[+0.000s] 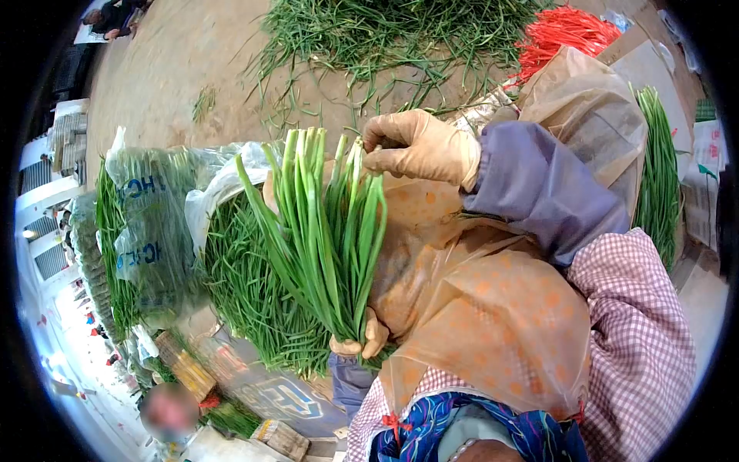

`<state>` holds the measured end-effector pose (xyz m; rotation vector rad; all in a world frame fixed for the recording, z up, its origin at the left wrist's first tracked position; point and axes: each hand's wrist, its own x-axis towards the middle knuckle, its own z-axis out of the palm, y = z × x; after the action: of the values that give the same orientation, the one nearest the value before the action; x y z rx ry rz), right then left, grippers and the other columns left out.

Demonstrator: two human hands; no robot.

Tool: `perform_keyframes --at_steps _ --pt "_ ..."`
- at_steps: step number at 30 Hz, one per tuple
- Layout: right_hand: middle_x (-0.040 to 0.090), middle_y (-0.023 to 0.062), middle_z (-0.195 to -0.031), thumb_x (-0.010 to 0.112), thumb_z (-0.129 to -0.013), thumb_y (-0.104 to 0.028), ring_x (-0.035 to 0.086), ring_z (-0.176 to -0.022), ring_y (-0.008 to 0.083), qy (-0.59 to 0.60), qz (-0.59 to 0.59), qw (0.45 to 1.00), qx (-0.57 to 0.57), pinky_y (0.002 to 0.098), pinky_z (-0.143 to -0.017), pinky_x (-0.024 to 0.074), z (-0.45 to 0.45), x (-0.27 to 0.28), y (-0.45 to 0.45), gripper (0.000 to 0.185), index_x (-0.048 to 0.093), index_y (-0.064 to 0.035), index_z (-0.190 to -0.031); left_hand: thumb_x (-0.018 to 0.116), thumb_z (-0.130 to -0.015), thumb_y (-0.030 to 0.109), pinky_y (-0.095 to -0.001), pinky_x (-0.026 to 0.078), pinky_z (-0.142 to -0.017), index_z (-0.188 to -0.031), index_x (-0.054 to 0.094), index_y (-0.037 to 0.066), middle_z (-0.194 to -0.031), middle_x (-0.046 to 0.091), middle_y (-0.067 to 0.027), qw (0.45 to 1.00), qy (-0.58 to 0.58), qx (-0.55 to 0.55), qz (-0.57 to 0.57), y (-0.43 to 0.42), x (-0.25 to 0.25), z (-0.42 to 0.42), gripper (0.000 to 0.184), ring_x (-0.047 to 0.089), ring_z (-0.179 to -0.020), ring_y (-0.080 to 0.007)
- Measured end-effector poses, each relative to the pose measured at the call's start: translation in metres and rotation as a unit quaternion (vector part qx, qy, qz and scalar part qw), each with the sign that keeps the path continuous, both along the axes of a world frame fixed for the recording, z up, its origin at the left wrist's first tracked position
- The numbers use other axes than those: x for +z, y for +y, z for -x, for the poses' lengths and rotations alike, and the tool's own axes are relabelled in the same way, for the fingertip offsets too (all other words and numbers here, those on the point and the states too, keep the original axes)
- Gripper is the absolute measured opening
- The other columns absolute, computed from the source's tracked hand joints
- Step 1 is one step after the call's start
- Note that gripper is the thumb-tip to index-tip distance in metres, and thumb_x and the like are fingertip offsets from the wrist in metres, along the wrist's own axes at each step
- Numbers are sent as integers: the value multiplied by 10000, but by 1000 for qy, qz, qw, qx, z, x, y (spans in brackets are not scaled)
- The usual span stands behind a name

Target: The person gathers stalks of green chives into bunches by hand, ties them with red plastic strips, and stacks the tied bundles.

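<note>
My gloved left hand (362, 339) is closed around the leafy lower part of a bunch of garlic chives (319, 231). The bunch stands fanned out, its pale cut stem ends pointing up and away from me. At the upper right of these ends, my gloved right hand (422, 148) has thumb and forefinger pinched at a chive stem. The fingertips partly hide what they grip. A large heap of chives (258, 285) lies under and left of the bunch, partly inside clear plastic. A translucent orange-spotted apron (493, 308) covers my lap.
Plastic-wrapped chives (158, 231) stand at left. Loose green trimmings (392, 38) are piled on the floor ahead, beside red ties (566, 38). More chives (656, 169) lie at the right. A person with a blurred face (169, 412) is at lower left; another person (115, 19) is at the far upper left.
</note>
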<state>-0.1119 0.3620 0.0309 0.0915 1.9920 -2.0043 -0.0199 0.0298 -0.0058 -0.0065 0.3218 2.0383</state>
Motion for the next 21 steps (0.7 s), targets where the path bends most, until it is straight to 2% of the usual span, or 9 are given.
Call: perform_keyframes --at_steps 5,7,9,13,15,16,18,19,21 --pt "664 61 -823 677 -881 -229 600 -786 140 40 -2 991 127 303 -732 497 -5 -15 17 274 657 -14 -1049 658 -733 -26 -318 394 -462 -1067 541 -89 -906 609 -180 998 -8 -9 -56 -4 -14 -9 359 546 -544 -204" --pt "689 91 -889 676 -881 -247 614 -814 155 76 -58 981 170 324 -756 500 -5 -15 19 294 664 -25 -1074 659 -737 -25 -319 396 -463 -1065 543 -89 -907 609 -180 997 -11 -20 -79 -2 -13 -9 353 549 -546 -205" --pt "697 99 -914 679 -877 -248 617 -818 141 91 -126 966 205 318 -756 500 0 -13 15 298 667 -36 -1086 653 -733 -36 -315 404 -458 -1076 532 -96 -963 608 -201 997 -5 77 -4 5 4 -19 368 561 -543 -216" --pt "705 89 -850 678 -853 -115 624 -761 123 79 -59 992 79 292 -711 510 4 -28 -10 235 674 -29 -1071 641 -730 -45 -314 410 -450 -1177 453 -93 -1017 596 -226 997 7 77 -14 5 2 -18 488 567 -532 -223" --pt "707 74 -852 656 -879 -112 619 -741 111 165 -168 971 -33 299 -686 515 8 -56 -6 192 680 -31 -1051 644 -730 -40 -315 409 -450 -1171 455 -94 -1016 594 -226 998 -10 53 -19 -6 -10 -21 483 565 -531 -224" --pt "693 33 -804 656 -899 -156 616 -698 104 264 -37 947 -177 290 -629 515 19 -88 -4 149 696 -51 -996 646 -730 -37 -316 409 -450 -1168 455 -94 -1015 593 -226 999 -19 41 -22 -9 -13 -23 481 564 -531 -225" --pt "652 12 -765 673 -898 -249 573 -658 75 30 94 972 -212 226 -575 478 28 -58 36 233 675 -37 -995 651 -731 -24 -314 404 -450 -1138 474 -101 -1010 592 -220 997 6 73 -18 0 -4 -20 450 559 -529 -220" --pt "644 13 -778 680 -891 -271 554 -647 68 27 164 964 -208 203 -568 461 34 -62 54 272 662 -28 -1013 653 -732 -17 -313 401 -450 -1122 483 -105 -1008 591 -217 996 20 87 -17 4 0 -18 435 556 -529 -218" --pt "647 23 -822 690 -881 -291 560 -666 71 27 145 975 -166 206 -583 468 31 -28 34 329 643 -13 -1049 664 -730 0 -309 394 -450 -1090 496 -113 -998 591 -208 997 23 78 -3 4 1 -15 413 551 -527 -212"
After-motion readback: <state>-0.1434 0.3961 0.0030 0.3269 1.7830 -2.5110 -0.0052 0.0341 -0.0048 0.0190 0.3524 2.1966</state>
